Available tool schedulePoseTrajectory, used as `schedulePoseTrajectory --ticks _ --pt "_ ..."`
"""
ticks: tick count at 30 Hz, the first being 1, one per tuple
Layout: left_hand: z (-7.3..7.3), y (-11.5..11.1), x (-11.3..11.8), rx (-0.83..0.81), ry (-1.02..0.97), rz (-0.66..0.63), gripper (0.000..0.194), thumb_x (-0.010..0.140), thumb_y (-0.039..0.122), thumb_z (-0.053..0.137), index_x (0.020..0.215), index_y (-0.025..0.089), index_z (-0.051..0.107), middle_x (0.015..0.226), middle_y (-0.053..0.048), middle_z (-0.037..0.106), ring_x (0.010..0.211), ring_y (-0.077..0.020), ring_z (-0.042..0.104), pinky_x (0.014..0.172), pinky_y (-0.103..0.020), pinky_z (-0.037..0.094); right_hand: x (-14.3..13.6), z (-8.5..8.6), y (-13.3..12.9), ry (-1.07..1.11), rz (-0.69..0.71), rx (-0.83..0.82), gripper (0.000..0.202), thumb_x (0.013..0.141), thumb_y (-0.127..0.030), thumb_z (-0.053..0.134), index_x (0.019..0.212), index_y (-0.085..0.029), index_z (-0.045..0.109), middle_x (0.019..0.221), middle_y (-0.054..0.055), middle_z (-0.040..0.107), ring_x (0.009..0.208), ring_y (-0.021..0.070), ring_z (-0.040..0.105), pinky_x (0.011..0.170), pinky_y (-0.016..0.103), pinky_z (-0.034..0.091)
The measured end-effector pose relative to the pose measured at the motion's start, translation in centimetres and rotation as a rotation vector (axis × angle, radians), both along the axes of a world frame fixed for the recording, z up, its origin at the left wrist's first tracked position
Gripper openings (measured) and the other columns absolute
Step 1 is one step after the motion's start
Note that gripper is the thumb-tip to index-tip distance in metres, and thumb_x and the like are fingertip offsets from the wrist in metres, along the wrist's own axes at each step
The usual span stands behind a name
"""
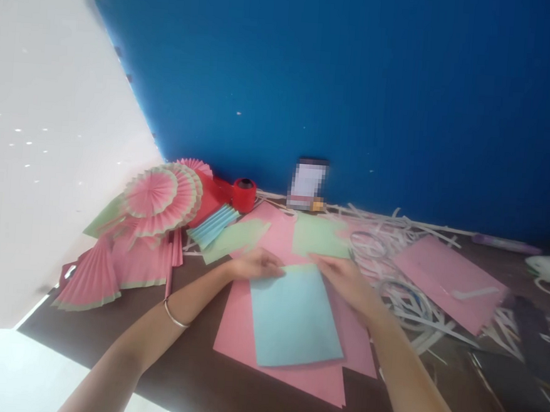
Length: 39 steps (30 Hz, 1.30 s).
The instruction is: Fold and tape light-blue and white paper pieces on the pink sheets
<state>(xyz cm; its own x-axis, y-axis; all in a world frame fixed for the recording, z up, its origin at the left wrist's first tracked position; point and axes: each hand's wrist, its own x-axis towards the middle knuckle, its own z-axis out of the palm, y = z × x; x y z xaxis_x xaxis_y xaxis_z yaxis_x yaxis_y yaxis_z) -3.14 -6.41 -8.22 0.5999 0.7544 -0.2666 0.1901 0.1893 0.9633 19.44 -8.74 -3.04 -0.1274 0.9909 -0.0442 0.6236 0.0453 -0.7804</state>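
**A:** ok so what's on the bench (188, 375), going left to right?

**B:** Far left there's a heap of pink fans (155, 207), some opened into rosettes, some half folded. Just right of those is a small blue pleated strip (213, 225), and behind it a red tape roll (244, 195) by the blue wall (359, 80).

**A:** and the hands?

**B:** Left hand (255, 264), bangle (174, 316) on the wrist, is pinching the top left corner of a blue sheet (295, 320). Its grip is closed on the paper edge. Right hand (345, 279) is on the top right corner, fingers curled over the edge, looks like it's gripping too.

**A:** where's the sheet exactly?

**B:** Flat in the middle of the bench, lying on top of pink sheets (286, 373). Green sheets (320, 236) sit just behind the hands.

**A:** right side?

**B:** White paper strips (405, 297) all tangled up, another pink sheet (448, 282) lying across them, and a purple pen (505, 245) by the wall.
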Motion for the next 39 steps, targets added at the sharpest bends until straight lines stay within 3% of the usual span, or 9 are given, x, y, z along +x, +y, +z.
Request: schedulePoseTrajectory --ticks 5,10,14,18,21,25,27,30,39 --pt "0.2 -0.2 0.2 0.062 0.028 -0.108 0.04 0.072 0.045 0.064 0.094 0.012 0.069 0.08 -0.005 0.067 0.064 -0.0116 0.057 0.06 -0.023 0.046 -0.1 -0.5 -1.1 0.074 -0.103 0.009 0.047 0.08 -0.044 0.052 0.116 -0.016 0.058 0.103 0.011 0.068 0.093 0.0237 0.063 0.078 0.034 0.049" --pt "1.0 -0.8 0.6 0.185 0.093 -0.217 0.036 0.078 0.04 0.058 0.098 0.012 0.068 0.089 -0.007 0.069 0.072 -0.0146 0.061 0.066 -0.024 0.048 -1.1 -1.6 -2.3 0.139 -0.078 -0.093 0.037 0.068 -0.038 0.065 0.097 -0.014 0.066 0.085 0.01 0.071 0.073 0.022 0.066 0.064 0.031 0.051" --pt "1.5 -0.4 0.4 0.324 0.213 -0.126 0.033 0.078 0.038 0.058 0.1 0.014 0.067 0.098 -0.008 0.069 0.085 -0.0171 0.063 0.077 -0.026 0.049 -0.3 -3.0 -2.1 0.119 -0.053 -0.016 0.043 0.075 -0.036 0.057 0.11 -0.012 0.061 0.093 0.012 0.07 0.08 0.022 0.066 0.069 0.033 0.052" --pt "1.5 0.0 0.1 0.67 0.414 0.11 0.03 0.086 0.03 0.046 0.104 0.013 0.063 0.104 -0.01 0.067 0.093 -0.0195 0.063 0.083 -0.031 0.049 0.9 -3.3 -1.5 -0.26 -0.063 0.297 0.043 0.087 -0.031 0.039 0.125 -0.015 0.051 0.12 0.013 0.059 0.114 0.0268 0.051 0.095 0.046 0.039" --pt "0.8 -1.2 0.8 0.92 0.544 0.264 0.033 0.087 0.02 0.04 0.114 0.01 0.056 0.124 -0.016 0.055 0.117 -0.0258 0.049 0.101 -0.042 0.037 0.6 -3.7 -1.8 -0.602 -0.141 0.455 0.044 0.089 -0.027 0.032 0.126 -0.012 0.05 0.135 0.016 0.045 0.13 0.0315 0.031 0.104 0.054 0.023" --pt "-1.4 -4.3 2.9 1.134 0.771 0.063 0.043 0.084 0.014 0.036 0.125 0.005 0.046 0.133 -0.019 0.045 0.128 -0.0285 0.037 0.107 -0.045 0.028 -2.2 -5.3 -3.3 -0.691 0.072 0.468 0.045 0.09 -0.026 0.029 0.129 -0.011 0.045 0.135 0.015 0.045 0.129 0.0279 0.033 0.106 0.051 0.02" --pt "-2.5 -5.4 3.7 1.173 0.85 0.02 0.047 0.086 0.015 0.032 0.132 0.004 0.037 0.136 -0.019 0.042 0.131 -0.0284 0.032 0.105 -0.044 0.029 -3.6 -6.1 -3.9 -0.682 0.183 0.466 0.047 0.09 -0.018 0.022 0.133 -0.011 0.041 0.136 0.014 0.045 0.128 0.0247 0.036 0.106 0.051 0.018" --pt "-3.4 -5.9 4.0 1.197 0.881 0.013 0.047 0.089 0.018 0.027 0.132 0.002 0.035 0.137 -0.021 0.04 0.132 -0.0286 0.03 0.104 -0.045 0.03 -4.2 -6.6 -4.4 -0.676 0.184 0.471 0.046 0.092 -0.02 0.021 0.134 -0.011 0.037 0.135 0.016 0.045 0.125 0.0259 0.04 0.105 0.054 0.017" --pt "-3.4 -5.9 3.5 1.192 0.934 -0.017 0.049 0.089 0.022 0.029 0.132 0.0 0.033 0.138 -0.026 0.034 0.132 -0.0338 0.026 0.103 -0.049 0.029 -3.0 -4.6 -4.5 -0.688 0.075 0.412 0.053 0.092 -0.04 0.027 0.132 -0.008 0.038 0.129 0.019 0.051 0.12 0.0293 0.045 0.105 0.051 0.017"
